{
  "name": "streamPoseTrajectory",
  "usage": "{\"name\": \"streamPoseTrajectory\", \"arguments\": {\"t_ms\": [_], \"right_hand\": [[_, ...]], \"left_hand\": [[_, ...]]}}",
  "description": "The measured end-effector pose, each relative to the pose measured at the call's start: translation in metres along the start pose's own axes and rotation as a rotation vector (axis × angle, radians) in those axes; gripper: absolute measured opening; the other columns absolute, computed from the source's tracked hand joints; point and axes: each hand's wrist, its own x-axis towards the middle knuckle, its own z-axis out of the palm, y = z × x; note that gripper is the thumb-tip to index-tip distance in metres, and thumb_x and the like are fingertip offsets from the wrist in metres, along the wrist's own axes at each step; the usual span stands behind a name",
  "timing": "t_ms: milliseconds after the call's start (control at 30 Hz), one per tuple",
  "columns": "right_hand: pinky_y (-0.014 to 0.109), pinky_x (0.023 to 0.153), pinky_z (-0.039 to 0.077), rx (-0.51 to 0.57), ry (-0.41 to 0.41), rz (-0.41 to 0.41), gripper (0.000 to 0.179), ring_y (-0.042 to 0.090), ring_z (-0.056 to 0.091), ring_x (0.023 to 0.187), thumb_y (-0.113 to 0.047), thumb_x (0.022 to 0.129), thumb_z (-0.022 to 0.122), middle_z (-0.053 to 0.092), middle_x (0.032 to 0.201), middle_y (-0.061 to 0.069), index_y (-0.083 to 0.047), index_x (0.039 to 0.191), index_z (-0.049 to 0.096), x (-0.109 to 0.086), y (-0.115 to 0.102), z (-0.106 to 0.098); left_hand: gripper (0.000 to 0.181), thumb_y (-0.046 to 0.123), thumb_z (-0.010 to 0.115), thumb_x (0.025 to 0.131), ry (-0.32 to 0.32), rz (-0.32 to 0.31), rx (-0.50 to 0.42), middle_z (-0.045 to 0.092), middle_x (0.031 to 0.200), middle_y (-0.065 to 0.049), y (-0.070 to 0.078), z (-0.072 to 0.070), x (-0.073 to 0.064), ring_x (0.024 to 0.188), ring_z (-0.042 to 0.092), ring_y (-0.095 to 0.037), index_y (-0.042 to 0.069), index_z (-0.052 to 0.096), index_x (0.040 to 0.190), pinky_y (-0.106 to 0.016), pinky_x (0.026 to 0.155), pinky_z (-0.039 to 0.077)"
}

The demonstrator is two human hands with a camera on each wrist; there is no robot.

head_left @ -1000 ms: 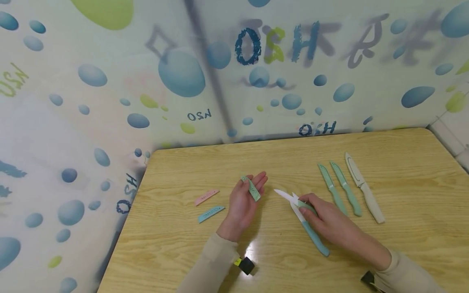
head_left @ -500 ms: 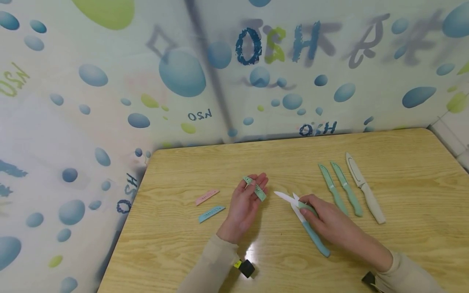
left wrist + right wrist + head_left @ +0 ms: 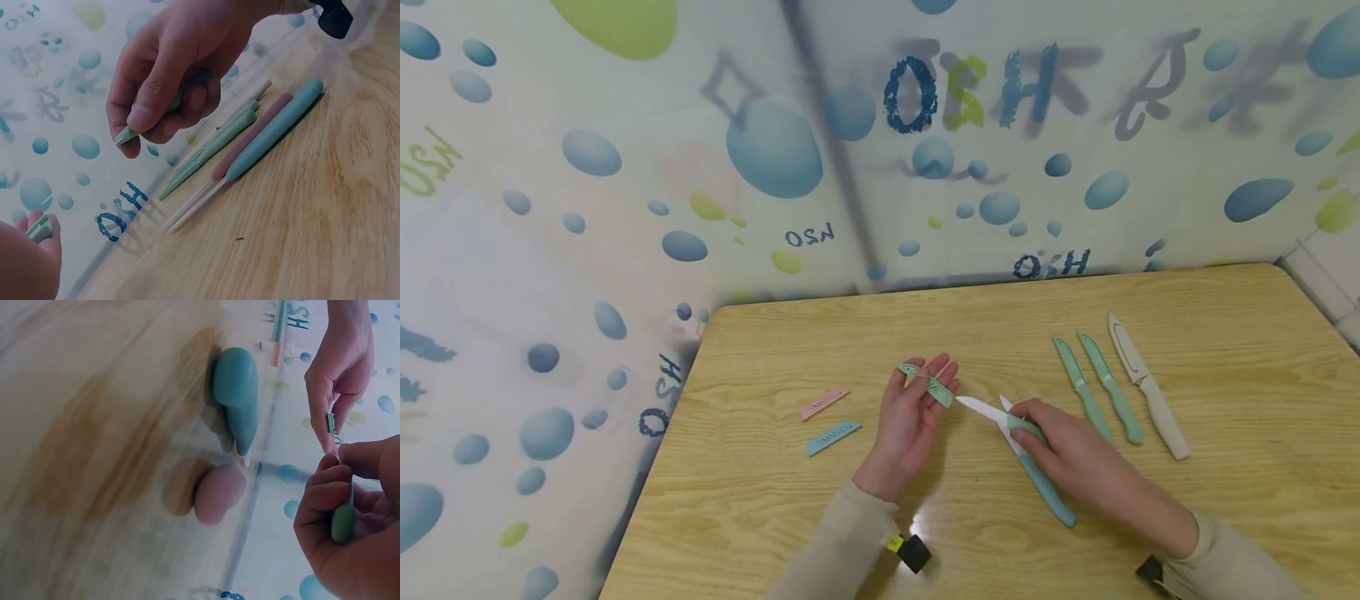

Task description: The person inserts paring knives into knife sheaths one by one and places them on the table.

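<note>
My left hand [image 3: 904,433], palm up, holds a green blade sheath [image 3: 938,391] under its thumb, the fingers behind it. My right hand [image 3: 1082,458] grips a paring knife by its green handle [image 3: 343,522]. Its white blade [image 3: 979,407] points left, the tip right at the sheath's near end. Under the right hand lie a knife with a blue handle [image 3: 1047,490] and a bare white blade, and one with a pink handle [image 3: 250,134], mostly hidden in the head view. Left of my left hand lie a pink sheath [image 3: 823,404] and a blue sheath [image 3: 833,438].
Two sheathed green knives [image 3: 1081,387] and a larger sheathed cream knife [image 3: 1150,387] lie side by side at the right of the wooden table [image 3: 760,517]. A wall covering [image 3: 865,208] with blue and green spots rises behind the table's back edge.
The left hand has turned the green sheath in its fingers and moved slightly right, bringing its end up to the blade tip. The right hand has stayed nearly still with its knife.
</note>
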Motion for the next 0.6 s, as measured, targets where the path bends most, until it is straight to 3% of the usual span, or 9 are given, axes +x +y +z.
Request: {"name": "streamPoseTrajectory", "arguments": {"t_ms": [333, 600], "right_hand": [[0.022, 0.060, 0.045, -0.008, -0.017, 0.028, 0.016, 0.002, 0.049, 0.071, -0.012, 0.100, 0.070, 0.062, 0.088, -0.012, -0.011, 0.115, 0.065, 0.0018, -0.0018, 0.0024], [0.022, 0.056, 0.043, -0.005, -0.017, 0.052, 0.015, 0.001, 0.047, 0.068, -0.016, 0.101, 0.069, 0.061, 0.085, -0.013, -0.010, 0.115, 0.066, 0.0027, -0.0032, 0.0028]], "left_hand": [[0.015, 0.006, 0.046, 0.111, 0.025, 0.001, -0.002, 0.064, 0.121, -0.015, -0.0032, 0.0049, -0.0008, 0.114, 0.068, -0.025, 0.005, 0.049, 0.125, -0.042, 0.105, 0.054], [0.008, 0.006, 0.046, 0.111, 0.020, 0.032, -0.003, 0.066, 0.124, -0.015, -0.0059, 0.0051, -0.0006, 0.124, 0.065, -0.028, 0.007, 0.050, 0.118, -0.041, 0.107, 0.053]]}}
